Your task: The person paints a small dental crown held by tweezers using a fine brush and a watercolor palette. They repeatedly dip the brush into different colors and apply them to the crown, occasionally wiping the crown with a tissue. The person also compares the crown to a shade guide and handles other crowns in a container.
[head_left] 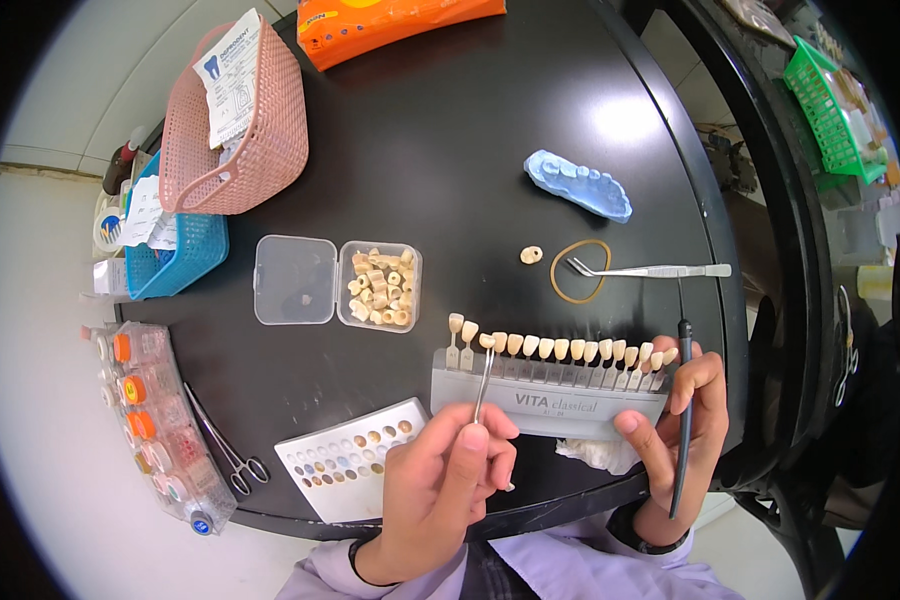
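Thin metal tweezers (483,388) are pinched in my left hand (450,470). At their tip is a small tooth crown (487,341), held up against the row of sample teeth. The grey shade guide (550,396) carries that row of tooth-coloured tabs along its top. My right hand (692,430) grips the guide by its right end, thumb in front. A slim black-handled tool (683,425) crosses the same hand, lying along the fingers. Beneath the guide, a crumpled white tissue (600,454) partly shows.
Left of centre stands an open clear box (381,288) of crowns. A white palette (345,460), scissor-handled forceps (232,445) and jars (155,420) lie nearer. Beyond are a blue dental model (578,185), a loose crown (531,255), rubber band (556,280), metal tweezers (660,271) and a pink basket (280,140).
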A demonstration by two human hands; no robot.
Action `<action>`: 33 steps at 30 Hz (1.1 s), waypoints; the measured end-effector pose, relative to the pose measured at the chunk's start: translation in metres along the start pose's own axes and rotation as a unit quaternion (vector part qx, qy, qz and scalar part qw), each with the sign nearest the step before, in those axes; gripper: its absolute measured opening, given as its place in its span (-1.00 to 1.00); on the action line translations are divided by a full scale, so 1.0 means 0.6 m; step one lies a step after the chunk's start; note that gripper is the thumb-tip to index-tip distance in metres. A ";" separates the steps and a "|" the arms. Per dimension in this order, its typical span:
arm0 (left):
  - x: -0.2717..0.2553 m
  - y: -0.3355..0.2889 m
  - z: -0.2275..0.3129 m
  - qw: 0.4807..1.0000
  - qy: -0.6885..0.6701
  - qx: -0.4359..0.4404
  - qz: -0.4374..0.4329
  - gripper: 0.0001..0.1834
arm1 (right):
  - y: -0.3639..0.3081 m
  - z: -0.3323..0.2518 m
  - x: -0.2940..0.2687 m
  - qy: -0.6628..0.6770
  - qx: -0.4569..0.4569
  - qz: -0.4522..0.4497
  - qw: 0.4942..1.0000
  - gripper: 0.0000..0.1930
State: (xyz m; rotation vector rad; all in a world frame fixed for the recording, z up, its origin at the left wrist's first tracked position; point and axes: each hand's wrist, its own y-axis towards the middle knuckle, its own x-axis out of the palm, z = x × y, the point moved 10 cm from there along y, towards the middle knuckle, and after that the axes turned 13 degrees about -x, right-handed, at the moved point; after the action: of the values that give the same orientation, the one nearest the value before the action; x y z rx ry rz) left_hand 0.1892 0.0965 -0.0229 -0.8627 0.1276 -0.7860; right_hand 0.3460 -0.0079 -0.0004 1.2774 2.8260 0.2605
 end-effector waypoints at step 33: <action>0.002 0.002 0.004 1.000 -0.015 0.016 -0.007 -0.66 | -0.002 0.006 0.001 0.000 0.026 -0.004 1.000 -0.62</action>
State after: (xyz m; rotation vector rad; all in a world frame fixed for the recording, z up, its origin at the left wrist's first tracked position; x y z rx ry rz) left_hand 0.1916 0.0975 -0.0218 -0.8460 0.0821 -0.7850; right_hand 0.3449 -0.0077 -0.0041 1.2743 2.8553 0.1880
